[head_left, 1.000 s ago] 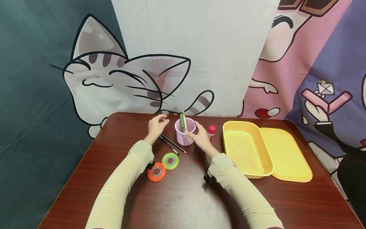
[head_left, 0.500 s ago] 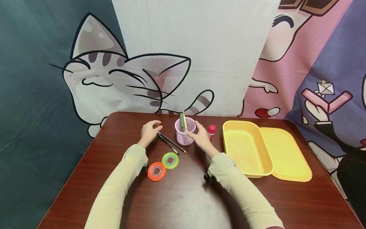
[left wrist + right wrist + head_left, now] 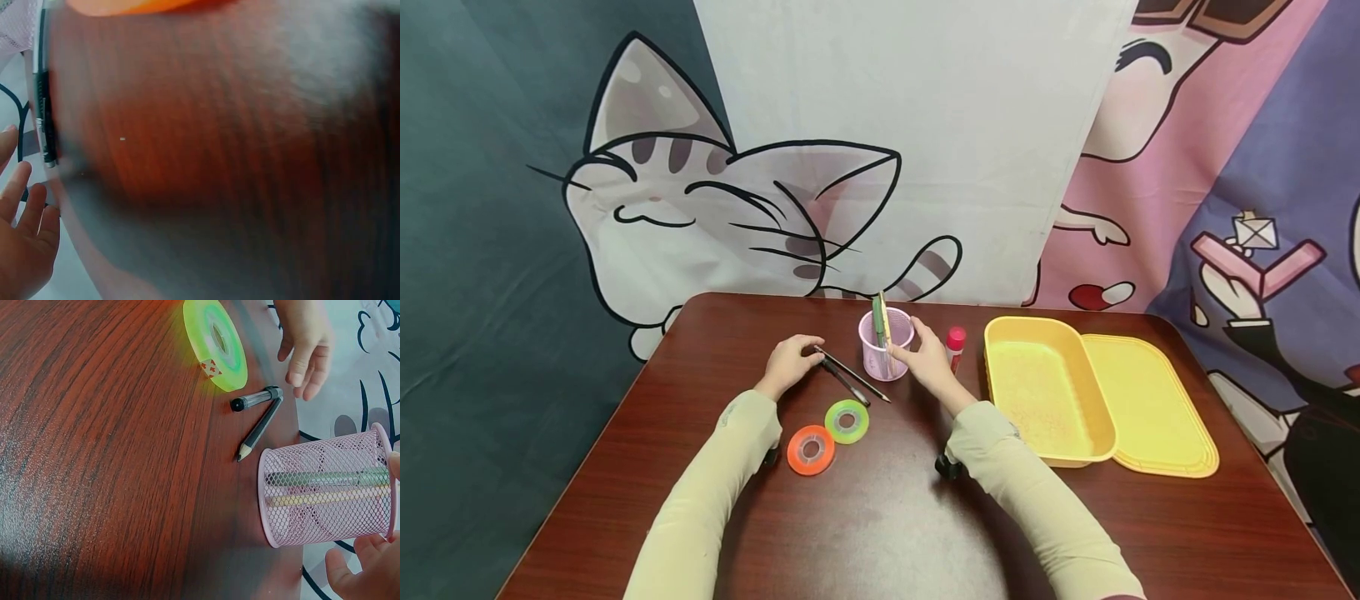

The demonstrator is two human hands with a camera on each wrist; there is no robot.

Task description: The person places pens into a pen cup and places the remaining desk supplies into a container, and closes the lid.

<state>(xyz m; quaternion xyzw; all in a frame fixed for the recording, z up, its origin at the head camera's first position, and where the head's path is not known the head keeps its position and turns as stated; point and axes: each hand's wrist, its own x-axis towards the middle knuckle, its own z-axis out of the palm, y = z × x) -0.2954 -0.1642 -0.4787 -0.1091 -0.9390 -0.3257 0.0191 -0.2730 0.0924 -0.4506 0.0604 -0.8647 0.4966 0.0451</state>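
My right hand (image 3: pixel 928 364) holds a pink mesh pen cup (image 3: pixel 876 364) upright from its right side. A green pen (image 3: pixel 877 318) and a yellow pencil (image 3: pixel 885 323) stand inside the cup. To the left, my left hand (image 3: pixel 789 363) hovers with loosely bent fingers by the far ends of a black pen (image 3: pixel 848 385) and a black pencil (image 3: pixel 874 390). Both lie on the table, forming a narrow V in the right wrist view. Nothing is between the left fingers (image 3: pixel 32 209) in the left wrist view.
Green tape (image 3: pixel 833 427) and orange tape (image 3: pixel 797 454) lie nearer me. A red-capped glue stick (image 3: pixel 955 339) stands right of the cup. Farther right are a yellow tray (image 3: pixel 1111 433) and its yellow lid (image 3: pixel 1157 408). A printed cloth (image 3: pixel 925 167) hangs behind the table (image 3: pixel 880 517).
My left hand has moved left and toward me, from beside the cup to the far ends of the pen and pencil. My right hand and the cup have stayed put.
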